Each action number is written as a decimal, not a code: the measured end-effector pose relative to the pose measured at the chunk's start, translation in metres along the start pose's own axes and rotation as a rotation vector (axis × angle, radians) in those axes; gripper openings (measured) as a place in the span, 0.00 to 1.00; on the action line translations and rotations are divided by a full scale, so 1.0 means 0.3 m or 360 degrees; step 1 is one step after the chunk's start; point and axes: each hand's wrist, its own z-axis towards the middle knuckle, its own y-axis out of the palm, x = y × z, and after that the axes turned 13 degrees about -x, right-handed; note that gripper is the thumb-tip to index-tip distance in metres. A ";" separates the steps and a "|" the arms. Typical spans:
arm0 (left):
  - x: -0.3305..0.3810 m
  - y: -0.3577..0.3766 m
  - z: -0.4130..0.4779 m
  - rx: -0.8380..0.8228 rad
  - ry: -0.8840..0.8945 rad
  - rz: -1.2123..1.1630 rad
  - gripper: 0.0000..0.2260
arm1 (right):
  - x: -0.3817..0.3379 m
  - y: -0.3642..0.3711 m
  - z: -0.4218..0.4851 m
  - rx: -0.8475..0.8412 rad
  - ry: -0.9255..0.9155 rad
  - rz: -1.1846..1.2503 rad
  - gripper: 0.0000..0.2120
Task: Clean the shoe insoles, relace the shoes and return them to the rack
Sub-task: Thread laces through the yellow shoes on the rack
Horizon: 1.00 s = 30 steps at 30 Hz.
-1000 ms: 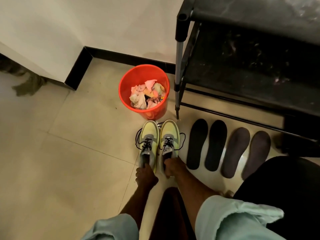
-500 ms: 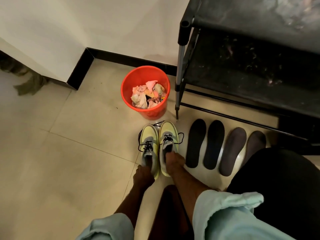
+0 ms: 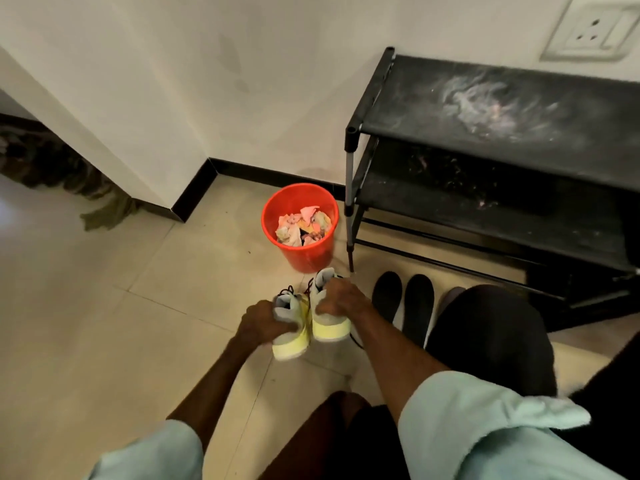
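Head view: both forearms were extended forward from the bottom edge, with pale green sleeves (image 3: 485,427) pushed up to the elbows. Left hand (image 3: 263,323) was clamped on the left shoe (image 3: 289,341) from its outer side, fingers curled around the heel collar. Right hand (image 3: 341,299) was laid over the top of the right shoe (image 3: 330,327), fingers wrapped down over the collar, knuckles up. Both shoes were held at frame centre, touching side by side, heels toward the camera, toes tipped away and down; floor contact could not be judged. Black laces were seen loose at the far end. Red bucket (image 3: 308,258), filled with crumpled rags (image 3: 301,225), was seen just above the shoes. Two black insoles (image 3: 387,296) were laid flat on the tiles right of the shoes. A grey insole (image 3: 452,294) beside them was partly hidden by a dark-clad knee (image 3: 485,334). Black rack (image 3: 485,98), top shelf dusty, was set at upper right against the wall, its front leg just beside the bucket.
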 end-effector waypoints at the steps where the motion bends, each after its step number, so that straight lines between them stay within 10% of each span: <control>1: 0.031 -0.042 -0.047 -0.0009 0.0033 0.0031 0.22 | -0.012 -0.031 -0.044 0.0020 -0.0017 -0.0014 0.28; 14: 0.426 -0.404 -0.768 0.0517 0.0428 0.0654 0.32 | -0.142 -0.353 -0.813 0.0446 -0.0544 -0.0098 0.35; 30: 0.605 -0.498 -1.337 0.1513 0.0827 0.0363 0.30 | -0.395 -0.550 -1.341 0.1287 -0.0835 -0.0290 0.30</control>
